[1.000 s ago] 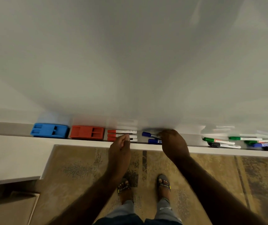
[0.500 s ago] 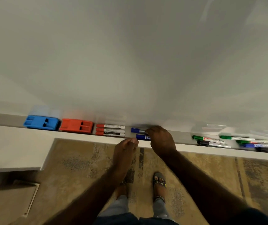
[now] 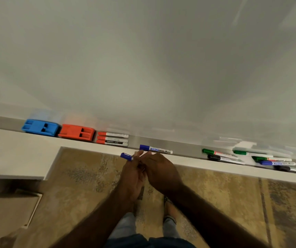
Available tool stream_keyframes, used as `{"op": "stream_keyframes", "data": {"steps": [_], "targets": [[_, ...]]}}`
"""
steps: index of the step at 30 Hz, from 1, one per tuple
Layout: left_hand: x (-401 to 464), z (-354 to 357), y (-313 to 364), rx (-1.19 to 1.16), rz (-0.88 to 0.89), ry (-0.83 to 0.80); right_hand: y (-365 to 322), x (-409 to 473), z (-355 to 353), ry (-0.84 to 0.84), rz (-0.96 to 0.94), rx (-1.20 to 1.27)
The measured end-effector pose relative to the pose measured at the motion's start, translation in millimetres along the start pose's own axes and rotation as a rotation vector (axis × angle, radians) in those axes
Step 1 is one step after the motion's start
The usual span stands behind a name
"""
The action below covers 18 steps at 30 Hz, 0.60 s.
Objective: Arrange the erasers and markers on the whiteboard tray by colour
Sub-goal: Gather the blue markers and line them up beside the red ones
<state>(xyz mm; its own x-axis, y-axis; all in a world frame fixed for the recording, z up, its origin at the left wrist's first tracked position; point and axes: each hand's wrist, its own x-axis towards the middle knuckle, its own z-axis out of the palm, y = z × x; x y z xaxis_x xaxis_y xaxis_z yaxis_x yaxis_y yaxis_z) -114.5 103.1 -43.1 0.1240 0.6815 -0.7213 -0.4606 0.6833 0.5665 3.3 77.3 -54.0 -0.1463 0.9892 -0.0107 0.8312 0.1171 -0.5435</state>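
Observation:
On the whiteboard tray (image 3: 184,149) lie, from the left, a blue eraser (image 3: 39,127), a red eraser (image 3: 77,132), three stacked red markers (image 3: 113,139) and one blue marker (image 3: 156,149). Further right sits a mixed group: green markers (image 3: 218,153), a black marker (image 3: 224,158), another blue marker (image 3: 278,163). Just below the tray's front edge my left hand (image 3: 133,176) and my right hand (image 3: 161,172) meet around a second blue marker (image 3: 126,156). Only its blue cap shows, poking out left of my left fingers.
The whiteboard (image 3: 143,59) fills the upper view. A white ledge (image 3: 9,154) juts out at the left under the tray. Below are a patterned brown rug (image 3: 233,203) and my sandalled feet (image 3: 168,210).
My right hand lifted one of the two blue markers off the tray and drew it back. My left hand came in to meet it, and both now hold the marker below the tray edge.

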Motion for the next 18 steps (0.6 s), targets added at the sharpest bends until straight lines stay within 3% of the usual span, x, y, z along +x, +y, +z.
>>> {"op": "stream_keyframes", "data": {"steps": [3,8,18], "targets": [[0,-9,-6,-0.019,0.005,0.035,13,0,1,-0.061,0.064,-0.015],[0,-21,-8,-0.065,-0.007,0.015,38,18,-9,-0.023,0.206,-0.108],[1,-17,-15,-0.037,-0.016,-0.041,60,39,-15,-0.155,0.211,-0.21]]}}
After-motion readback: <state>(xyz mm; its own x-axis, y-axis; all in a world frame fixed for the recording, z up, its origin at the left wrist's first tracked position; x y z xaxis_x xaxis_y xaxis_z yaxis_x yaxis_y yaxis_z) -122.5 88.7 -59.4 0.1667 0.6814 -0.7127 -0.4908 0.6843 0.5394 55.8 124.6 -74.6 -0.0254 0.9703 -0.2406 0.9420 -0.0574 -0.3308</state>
